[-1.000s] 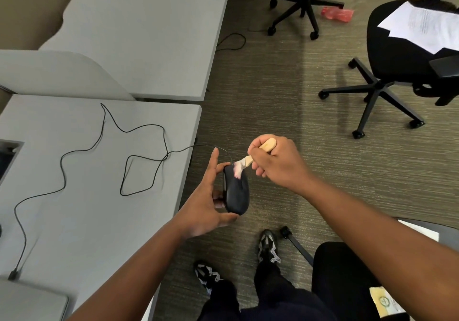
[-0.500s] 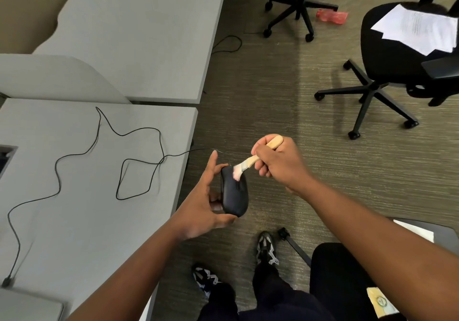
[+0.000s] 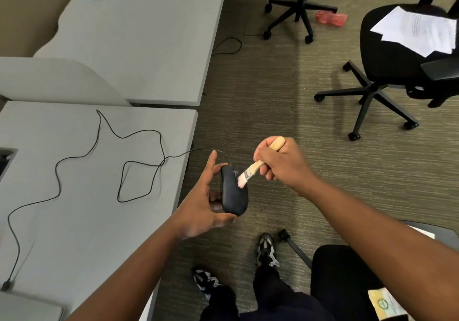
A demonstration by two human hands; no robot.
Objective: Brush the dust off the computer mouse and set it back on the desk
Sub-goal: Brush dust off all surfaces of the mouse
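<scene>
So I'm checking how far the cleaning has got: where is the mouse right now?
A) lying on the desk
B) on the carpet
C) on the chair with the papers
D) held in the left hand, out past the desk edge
D: the left hand holds the mouse above the carpet, beside the desk, with the brush bristles on it.

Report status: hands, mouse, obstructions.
Left hand holds mouse beyond desk edge. Right hand grips brush, bristles on mouse. Nothing in the way.

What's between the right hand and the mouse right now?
In the head view, only the brush: the right hand grips its wooden handle, and its bristles touch the mouse held by the left hand.
</scene>
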